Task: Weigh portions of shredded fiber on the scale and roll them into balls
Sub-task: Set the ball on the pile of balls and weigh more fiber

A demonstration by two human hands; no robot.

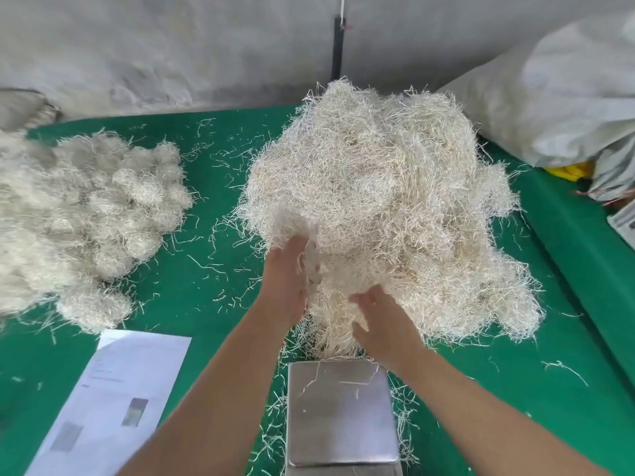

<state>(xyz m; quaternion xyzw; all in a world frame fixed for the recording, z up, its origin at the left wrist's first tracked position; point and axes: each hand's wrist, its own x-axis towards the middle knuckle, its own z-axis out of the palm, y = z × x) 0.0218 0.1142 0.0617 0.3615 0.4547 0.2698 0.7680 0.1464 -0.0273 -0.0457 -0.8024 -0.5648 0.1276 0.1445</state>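
A big loose heap of pale shredded fiber point(388, 201) lies on the green table point(213, 187) at the centre right. Both hands reach into its near edge. My left hand point(285, 280) presses flat against the left side of a clump, fingers straight and partly buried in strands. My right hand point(381, 321) rests on the same clump from the right, fingers spread and sunk into the fiber. Just below them stands the scale point(340, 413) with a bare steel platform carrying only a few stray strands. Several rolled fiber balls point(79, 214) are piled at the left.
A printed paper sheet point(113, 400) lies at the near left beside the scale. A large white sack point(563, 97) and something yellow point(567, 171) sit at the far right. Loose strands litter the green surface. A grey wall runs behind the table.
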